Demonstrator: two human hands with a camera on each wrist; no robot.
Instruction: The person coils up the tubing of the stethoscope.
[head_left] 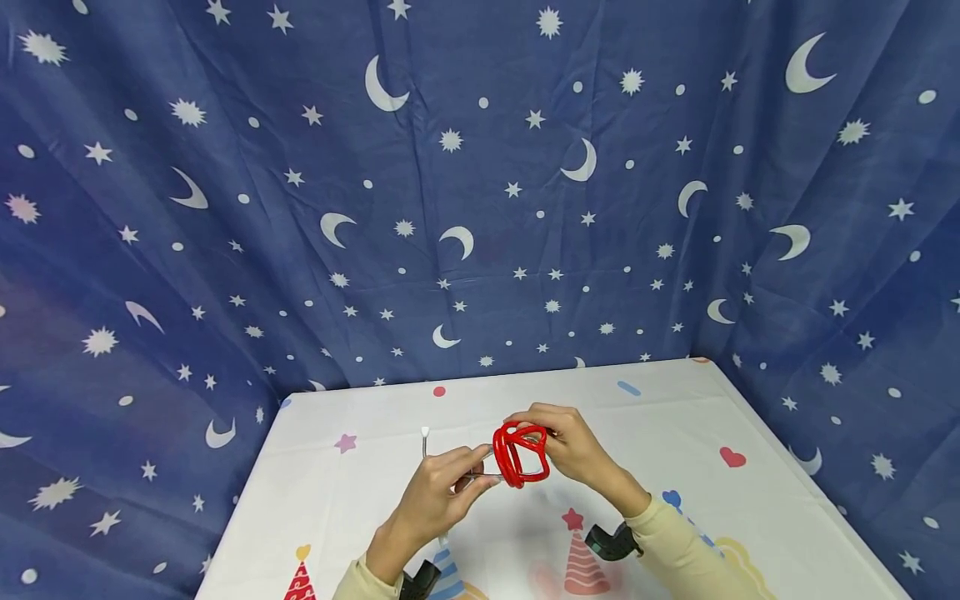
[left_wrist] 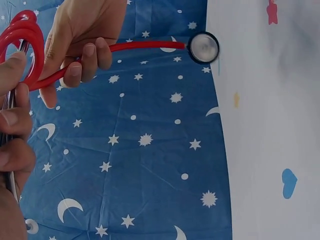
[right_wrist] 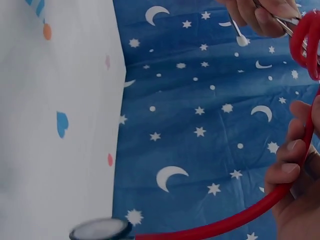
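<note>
A stethoscope with red tubing [head_left: 504,454] is held up above the table, its tube wound into several loops. My left hand [head_left: 438,487] grips the metal ear tubes just beside the loops; one white ear tip [head_left: 425,432] sticks out past the fingers. My right hand [head_left: 570,442] is at the other side of the coil. In the left wrist view, its fingers curl round the free stretch of tube. Beyond them that stretch ends in a round chest piece [left_wrist: 203,48] with a dark rim, hanging free of both hands. The chest piece is hidden in the head view.
Below the hands is a table [head_left: 360,500] with a white cloth printed with party hats, hearts and stars. A dark blue curtain [head_left: 480,208] with moons and stars stands behind it and along both sides. Each wrist wears a black device [head_left: 611,542].
</note>
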